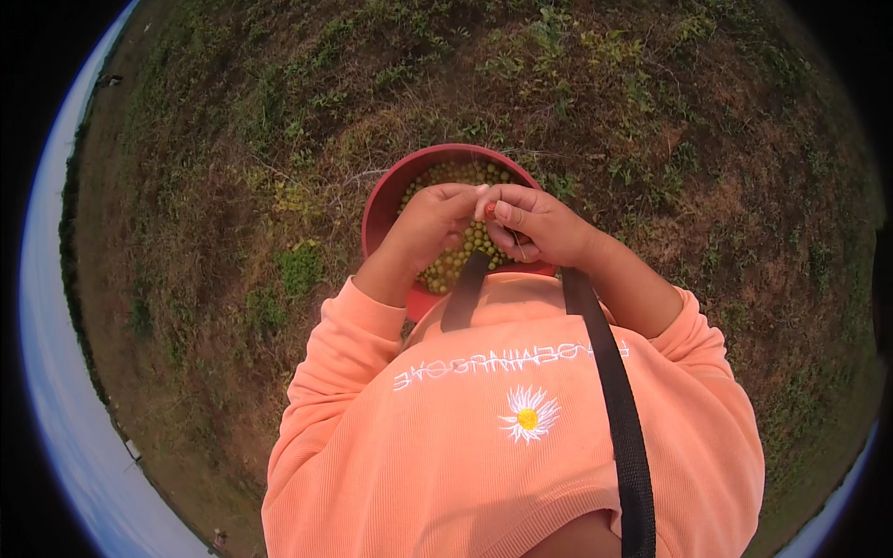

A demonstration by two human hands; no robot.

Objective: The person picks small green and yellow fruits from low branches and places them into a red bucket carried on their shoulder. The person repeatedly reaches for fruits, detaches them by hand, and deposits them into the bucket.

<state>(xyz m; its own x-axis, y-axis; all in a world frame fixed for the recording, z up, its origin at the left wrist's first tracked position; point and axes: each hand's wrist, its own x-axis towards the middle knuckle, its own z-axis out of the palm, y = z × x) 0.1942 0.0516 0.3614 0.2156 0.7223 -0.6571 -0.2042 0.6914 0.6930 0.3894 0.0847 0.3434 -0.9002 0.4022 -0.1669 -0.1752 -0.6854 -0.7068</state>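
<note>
Over a red bucket (377, 202) filled with many small round yellow-green fruits (446, 268), my two hands meet at the fingertips. My left hand (438, 220) has its thumb and forefinger brought together at the tips; whether anything is between them cannot be told. My right hand (537, 222) is curled, its thumb and forefinger pinching a small red thing (490, 208) too small to identify. Something thin, like a stalk or thread, shows near its lower fingers. Both hands hide part of the fruits.
Dark webbing straps (624, 418) run down my orange top (460, 432) to the bucket's near side. Around the bucket lies uneven ground with weeds (300, 268), dry grass and bare brown soil. A strip of sky shows at the far left.
</note>
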